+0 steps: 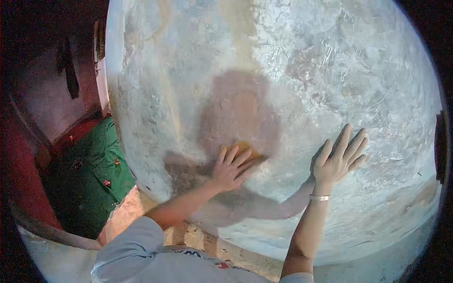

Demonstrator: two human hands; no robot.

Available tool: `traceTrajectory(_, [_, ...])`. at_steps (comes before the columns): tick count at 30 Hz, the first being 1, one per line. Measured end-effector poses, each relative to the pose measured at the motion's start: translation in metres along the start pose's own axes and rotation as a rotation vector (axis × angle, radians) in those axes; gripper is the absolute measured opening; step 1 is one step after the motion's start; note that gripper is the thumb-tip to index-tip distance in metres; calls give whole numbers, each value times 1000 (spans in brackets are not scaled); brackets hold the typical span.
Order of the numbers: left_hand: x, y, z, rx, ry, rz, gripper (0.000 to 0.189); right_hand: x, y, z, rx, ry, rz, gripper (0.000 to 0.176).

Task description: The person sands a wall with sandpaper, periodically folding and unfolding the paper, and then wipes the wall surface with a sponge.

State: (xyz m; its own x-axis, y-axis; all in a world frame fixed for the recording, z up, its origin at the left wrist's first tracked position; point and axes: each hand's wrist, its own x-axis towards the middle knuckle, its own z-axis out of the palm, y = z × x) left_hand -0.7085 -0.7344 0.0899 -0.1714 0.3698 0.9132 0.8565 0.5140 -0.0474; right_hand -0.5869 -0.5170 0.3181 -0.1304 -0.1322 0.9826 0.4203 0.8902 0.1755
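A large pale, mottled surface (pixel 302 56) with a shiny, rough texture fills most of the view. My left hand (pixel 230 169) presses a flat yellow-brown piece (pixel 250 152) against it near the middle, the fingers lying over the piece's left part. The piece's right end is dark. Farther right, my right hand (pixel 340 153) lies flat on the same surface with its fingers spread and nothing in it. A light band (pixel 320 197) circles the right wrist. The shadow of a head and arms falls on the surface around my left hand.
Green cloth (pixel 106 160) with small red bits lies at the left, beside a dark red area (pixel 28 188). A dark long object (pixel 71 75) hangs on the wall at upper left. Pale floor (pixel 236 254) shows below the surface.
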Motion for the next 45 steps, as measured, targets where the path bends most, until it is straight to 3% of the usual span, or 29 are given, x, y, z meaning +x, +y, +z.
traceTrajectory(1, [31, -15, -8, -114, -164, -155, 54, 1, 0, -1, -1, 1, -8, 56])
traceTrajectory(2, [97, -30, -45, 61, 122, -37, 62, -1, 1, -2, -3, -5, -13, 56])
traceTrajectory(3, [162, -52, -80, 129, 47, -112, 64, -1, 0, -1, 3, -1, -10, 56])
traceTrajectory(5, [264, -89, -131, 231, 250, -208, 64, -1, -1, -1, 9, 9, -3, 56])
traceTrajectory(9, [365, -110, -165, 322, 672, -265, 64, -2, -2, -3, 6, 2, 6, 55])
traceTrajectory(11, [307, -59, -127, 420, 435, -247, 52, -1, -3, -2, 1, 10, 10, 55])
traceTrajectory(14, [119, 2, -35, 67, 28, -144, 60, -3, 0, 3, 30, 46, -11, 53])
traceTrajectory(15, [54, 20, -8, 176, -183, -129, 56, -2, 0, 1, 18, 31, -5, 53])
traceTrajectory(17, [-42, 28, 43, 25, -64, -75, 57, -1, -3, -4, -1, -3, 9, 53])
traceTrajectory(20, [48, -2, -23, -136, -348, -261, 63, -4, 5, 1, 38, 39, -38, 54])
traceTrajectory(21, [108, -17, -50, -68, 84, -281, 69, -4, 5, 0, 40, 22, -29, 54])
traceTrajectory(22, [172, -56, -72, 83, 320, -88, 64, -4, 4, -2, 41, 7, -17, 54])
traceTrajectory(24, [288, -80, -153, 458, -155, -396, 59, -5, 4, -2, 41, 1, -12, 55])
traceTrajectory(27, [364, -150, -176, 419, 606, -285, 64, -3, 5, 1, 41, 32, -41, 55])
traceTrajectory(29, [329, -129, -139, 773, 315, -305, 51, -5, 1, -1, 34, 17, -15, 55])
traceTrajectory(31, [245, -67, -101, 460, 81, -342, 63, -4, 3, 3, 19, 30, -13, 55])
traceTrajectory(32, [179, -45, -68, 186, 108, -266, 63, -3, 4, 3, 26, 33, -15, 55])
traceTrajectory(33, [123, -17, -55, 40, -53, -267, 71, -3, 3, 3, 33, 36, -13, 55])
traceTrajectory(34, [52, -5, -7, 47, -109, -235, 72, -4, 2, 1, 40, 33, -8, 55])
traceTrajectory(37, [3, -2, 11, 0, 85, -161, 63, -3, 0, -2, 25, 25, -13, 55])
traceTrajectory(40, [153, -67, -75, 219, 122, -209, 54, -5, 5, 0, 30, 35, -47, 55])
traceTrajectory(43, [303, -160, -140, 341, 472, -232, 40, -5, 4, 1, 33, 24, -18, 54])
traceTrajectory(45, [367, -187, -173, 373, 618, -391, 55, -1, 4, 2, 22, 40, -24, 54])
